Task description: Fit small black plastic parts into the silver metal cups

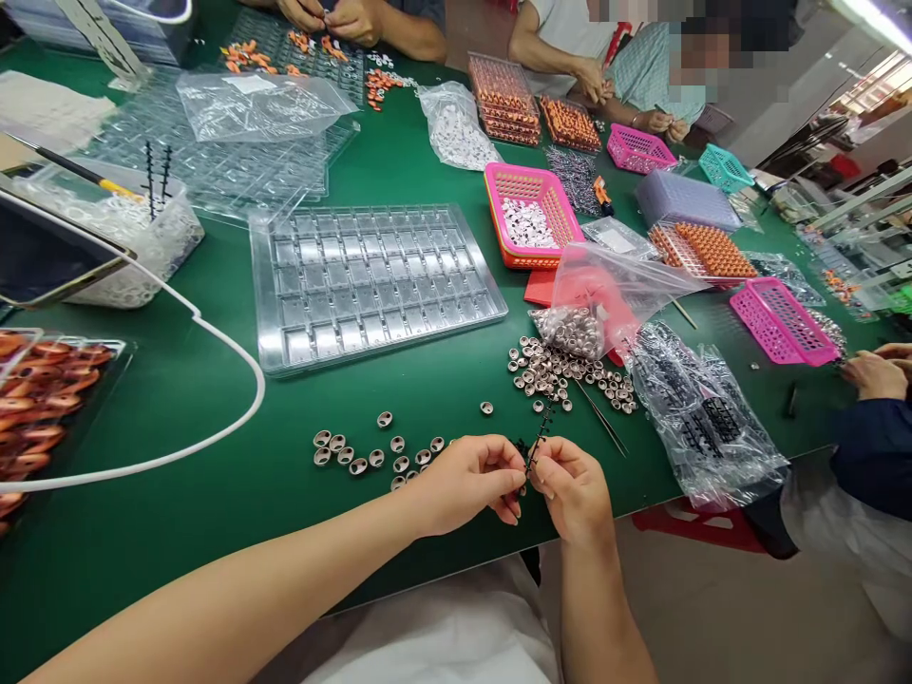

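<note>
The person's bare left arm was closest, over the near edge of the green counter, with white clothes just beside it. A thin black strip with tiny bits poking out of its sides stood tilted between the two hands, above the counter. The fingers of the right hand pinched its low end. The fingers of the left hand were bent, with their tips close together right by that end, but I could not tell if they gripped anything.

Small silver cups lay spread out to the left, and a bigger heap of cups lay just past the hands. Tweezers lay by the heap. A clear bag with more cups sat against it, and a bag of black strips was to the right.

Farther off were a clear tray with many slots and a pink basket with white bits inside. A white cord curved across the left side, near a tray of orange pieces. Across the counter, another person's hands were near more orange pieces.
</note>
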A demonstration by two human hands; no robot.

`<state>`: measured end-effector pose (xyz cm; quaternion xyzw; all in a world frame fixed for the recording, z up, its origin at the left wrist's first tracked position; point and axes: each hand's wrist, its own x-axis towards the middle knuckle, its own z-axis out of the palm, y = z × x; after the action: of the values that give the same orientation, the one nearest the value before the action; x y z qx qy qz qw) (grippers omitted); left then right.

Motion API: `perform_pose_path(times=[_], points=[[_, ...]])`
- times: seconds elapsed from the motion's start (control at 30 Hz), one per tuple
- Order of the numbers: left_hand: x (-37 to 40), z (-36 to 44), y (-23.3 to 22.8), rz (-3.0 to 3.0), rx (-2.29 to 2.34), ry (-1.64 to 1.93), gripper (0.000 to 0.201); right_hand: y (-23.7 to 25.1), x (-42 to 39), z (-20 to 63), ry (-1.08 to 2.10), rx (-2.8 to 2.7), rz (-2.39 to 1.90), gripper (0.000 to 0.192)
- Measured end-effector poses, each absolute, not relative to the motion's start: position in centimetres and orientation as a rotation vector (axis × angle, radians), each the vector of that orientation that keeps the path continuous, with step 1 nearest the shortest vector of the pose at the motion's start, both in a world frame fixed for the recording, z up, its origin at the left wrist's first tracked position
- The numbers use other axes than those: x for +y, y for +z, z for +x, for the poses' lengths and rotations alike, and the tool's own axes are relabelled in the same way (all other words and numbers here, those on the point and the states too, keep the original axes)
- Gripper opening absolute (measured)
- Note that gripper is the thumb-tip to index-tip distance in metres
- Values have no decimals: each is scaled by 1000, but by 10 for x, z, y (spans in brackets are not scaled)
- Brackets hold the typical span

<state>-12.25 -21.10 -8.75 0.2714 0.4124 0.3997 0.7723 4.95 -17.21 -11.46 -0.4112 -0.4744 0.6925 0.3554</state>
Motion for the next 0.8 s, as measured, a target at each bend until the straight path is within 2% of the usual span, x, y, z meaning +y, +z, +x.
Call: perform_pose_path(times=[0.13,0.3,0.43,0.6,0.8], points=[[-208,-124,-89,550,899,877,19,-107,-170,51,1760,-1343,-1020,17],[-209,-124,-90,618,1109,935,12,-99,-166,60,1178,-1933,-1282,14],[-210,-123,-87,724,1215,919,10,-103,-163,62,818,-2284,-1210,12],[-211,-123,-87,792,1277,894,9,-105,-165,63,780,-2338,-1205,11],[-215,-121,-95,905,1291,905,11,-92,-171,59,951,-1968,-1314,10]])
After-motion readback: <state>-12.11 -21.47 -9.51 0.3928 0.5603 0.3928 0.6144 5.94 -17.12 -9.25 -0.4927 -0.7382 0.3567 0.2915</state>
